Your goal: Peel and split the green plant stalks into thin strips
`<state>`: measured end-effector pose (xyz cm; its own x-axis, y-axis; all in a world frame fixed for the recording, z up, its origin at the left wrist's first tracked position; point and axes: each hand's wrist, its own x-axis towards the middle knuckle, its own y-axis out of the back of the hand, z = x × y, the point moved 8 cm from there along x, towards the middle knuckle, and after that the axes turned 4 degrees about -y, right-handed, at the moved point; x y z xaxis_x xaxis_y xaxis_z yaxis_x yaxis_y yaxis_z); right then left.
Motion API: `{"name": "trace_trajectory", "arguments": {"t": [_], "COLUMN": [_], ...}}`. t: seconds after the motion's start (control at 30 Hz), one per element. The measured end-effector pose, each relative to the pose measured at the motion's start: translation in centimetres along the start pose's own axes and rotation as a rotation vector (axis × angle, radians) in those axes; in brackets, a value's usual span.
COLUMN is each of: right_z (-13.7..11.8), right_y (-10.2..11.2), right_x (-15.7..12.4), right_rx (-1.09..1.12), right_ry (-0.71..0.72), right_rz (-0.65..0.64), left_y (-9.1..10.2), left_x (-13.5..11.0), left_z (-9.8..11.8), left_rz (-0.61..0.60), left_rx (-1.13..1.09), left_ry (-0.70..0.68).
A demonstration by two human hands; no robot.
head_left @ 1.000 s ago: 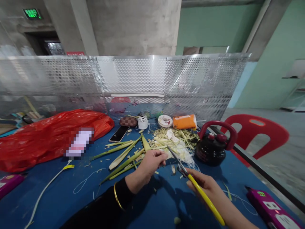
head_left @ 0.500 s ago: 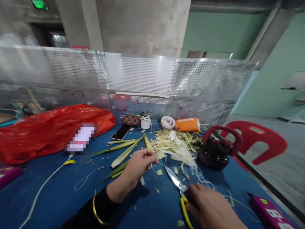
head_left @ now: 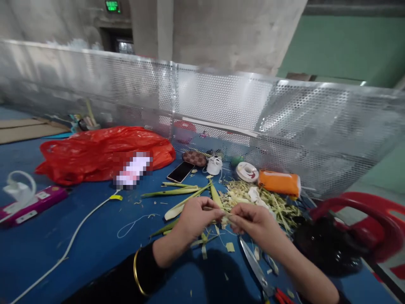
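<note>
I see left hand (head_left: 200, 217) and right hand (head_left: 255, 220), fingertips pinched on small pale leaf piece (head_left: 225, 220) between them, neither nearer; long axis unclear. Scissors (head_left: 255, 262) lie near right, tip pointing far-left.

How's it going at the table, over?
Left hand, right hand: both pinching small pale scrap. Scissors: on table, near right hand. Leaf strips: beside left hand.
</note>
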<state>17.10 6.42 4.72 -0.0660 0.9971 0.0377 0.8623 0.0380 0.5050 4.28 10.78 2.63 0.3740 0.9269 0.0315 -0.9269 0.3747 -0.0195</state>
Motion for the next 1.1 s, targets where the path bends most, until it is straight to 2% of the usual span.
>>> {"name": "trace_trajectory", "arguments": {"t": [0.13,0.3,0.37,0.43,0.63,0.73,0.83,0.9,0.97,1.1], "right_z": [2.0,3.1,2.9,2.2,0.4,-0.9,-2.6,-3.4,-3.8,-3.7], "right_y": [-0.7,-1.6,-1.8,-1.7,-1.8,-2.0,-2.1,-2.6,-2.7,-1.1], "right_x": [0.2,0.2,0.1,-0.2,-1.3,-2.4,-3.9,-4.9,-5.5,-5.5], "right_rx": [0.174,0.310,0.390,0.411,0.056,-0.187,-0.344,-0.436,-0.546,-0.671], "right_ry": [-0.028,-0.092,-0.075,0.009,0.341,0.556,0.790,0.912,0.968,0.873], "right_rz": [-0.004,-0.019,-0.017,-0.004,0.013,0.079,0.171,0.185,0.233,0.489], "left_y": [1.6,1.8,1.7,1.7,1.8,1.7,1.2,0.5,-0.2,-1.4], "left_x": [0.8,0.9,0.9,0.9,0.9,0.8,0.8,0.7,0.6,-0.2], "left_z": [-0.7,-1.9,-2.4,-2.9,-2.7,-2.4,-2.7,-3.1,-3.4,-3.4], "left_rz": [0.139,0.205,0.212,0.212,0.224,0.225,0.181,0.124,0.064,-0.014], "left_rx": [0.025,-0.133,-0.196,-0.242,-0.275,-0.284,-0.311,-0.335,-0.374,-0.502], "left_ry": [-0.017,0.047,0.077,0.105,0.120,0.127,0.150,0.177,0.203,0.259]}}
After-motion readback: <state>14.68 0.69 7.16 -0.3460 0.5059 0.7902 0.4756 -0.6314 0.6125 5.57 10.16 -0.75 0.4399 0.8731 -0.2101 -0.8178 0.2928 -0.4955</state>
